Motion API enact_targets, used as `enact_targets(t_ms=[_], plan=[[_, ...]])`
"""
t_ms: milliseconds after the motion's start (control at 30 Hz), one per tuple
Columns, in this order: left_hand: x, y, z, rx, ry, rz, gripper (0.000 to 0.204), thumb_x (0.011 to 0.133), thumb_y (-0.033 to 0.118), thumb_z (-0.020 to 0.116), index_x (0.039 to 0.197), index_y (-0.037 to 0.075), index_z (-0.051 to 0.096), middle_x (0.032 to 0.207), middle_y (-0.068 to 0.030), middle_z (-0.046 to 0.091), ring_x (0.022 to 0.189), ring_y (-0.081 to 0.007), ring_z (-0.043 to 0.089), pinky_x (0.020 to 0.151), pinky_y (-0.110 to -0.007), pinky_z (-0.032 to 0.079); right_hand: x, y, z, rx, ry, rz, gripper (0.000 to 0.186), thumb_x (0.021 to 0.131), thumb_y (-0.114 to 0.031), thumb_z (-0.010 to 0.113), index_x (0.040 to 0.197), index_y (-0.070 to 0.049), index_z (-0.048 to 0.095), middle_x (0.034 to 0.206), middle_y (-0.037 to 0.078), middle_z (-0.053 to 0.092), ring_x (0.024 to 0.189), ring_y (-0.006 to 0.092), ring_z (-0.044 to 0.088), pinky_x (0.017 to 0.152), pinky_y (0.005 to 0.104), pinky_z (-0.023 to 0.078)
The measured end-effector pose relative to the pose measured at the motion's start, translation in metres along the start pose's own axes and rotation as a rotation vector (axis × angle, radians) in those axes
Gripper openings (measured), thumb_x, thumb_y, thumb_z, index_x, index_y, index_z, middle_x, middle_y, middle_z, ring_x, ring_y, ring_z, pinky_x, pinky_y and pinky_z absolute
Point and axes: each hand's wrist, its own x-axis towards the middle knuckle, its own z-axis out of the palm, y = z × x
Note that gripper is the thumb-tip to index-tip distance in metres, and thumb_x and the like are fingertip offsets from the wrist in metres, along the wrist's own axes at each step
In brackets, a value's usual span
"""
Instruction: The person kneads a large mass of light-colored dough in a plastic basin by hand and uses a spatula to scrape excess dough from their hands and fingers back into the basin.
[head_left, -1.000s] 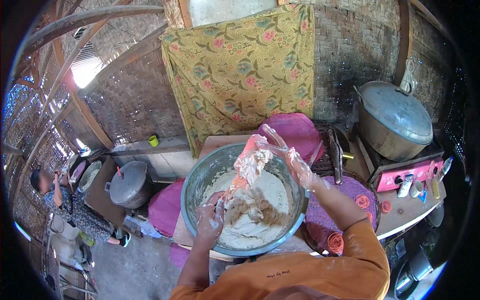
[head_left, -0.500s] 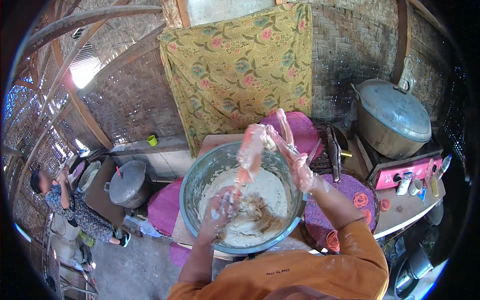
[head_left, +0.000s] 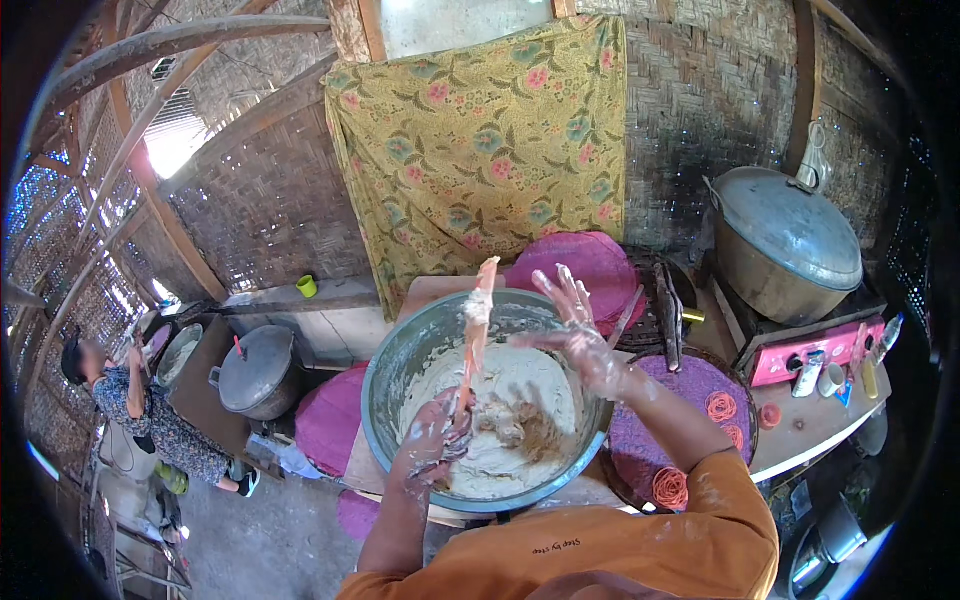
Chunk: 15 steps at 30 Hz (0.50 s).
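Over the big round metal bowl [head_left: 385, 400] of pale dough, the left hand [head_left: 432, 445] grips the flat orange-pink batter-smeared spatula [head_left: 474, 335] standing nearly upright, while the open, spread-fingered right hand [head_left: 578, 335] hovers just beside its blade.

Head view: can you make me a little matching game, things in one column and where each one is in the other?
Things:
1. spatula
2. big lidded pot
3. floral cloth
4. orange rubber bands

Places:
A. hung on the woven wall
B. on the purple mat right of the bowl
C. held upright in the left hand over the batter
D. on the pink stove at the right

Pairs: 1-C, 2-D, 3-A, 4-B
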Motion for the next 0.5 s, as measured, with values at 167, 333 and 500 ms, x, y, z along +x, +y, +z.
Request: enact_targets(t_ms=[167,333,500], plan=[[0.005,-0.001,0.014,0.566,0.302,0.16,0.026,0.102,0.022,0.047,0.112,0.002,0.059,0.072,0.0013,0.056,0.056,-0.0036,0.043,0.05,-0.02,0.034,0.017,-0.019,-0.011,0.651,0.103,0.09,0.095,0.093,-0.068,0.004,0.136,0.003,0.049,0.16,0.011,0.005,0.148,0.0259,0.003,0.118,0.0452,0.01],[0.008,-0.001,0.032,0.901,0.328,0.196,0.027,0.101,0.024,0.046,0.109,0.002,0.06,0.071,0.0018,0.056,0.055,-0.0034,0.043,0.05,-0.021,0.034,0.016,-0.007,-0.005,0.428,0.005,0.092,0.083,0.097,-0.062,0.005,0.143,-0.004,0.041,0.16,0.014,0.003,0.147,0.0288,0.005,0.117,0.0465,-0.001],[0.009,-0.007,0.028,0.936,0.411,0.376,0.032,0.102,0.031,0.045,0.109,0.005,0.062,0.068,0.004,0.053,0.057,-0.0021,0.044,0.05,-0.02,0.034,0.014,-0.015,0.012,1.471,0.139,0.243,0.092,0.094,-0.066,0.004,0.135,0.001,0.05,0.161,0.01,0.0,0.148,0.0233,-0.005,0.118,0.0453,-0.001]])
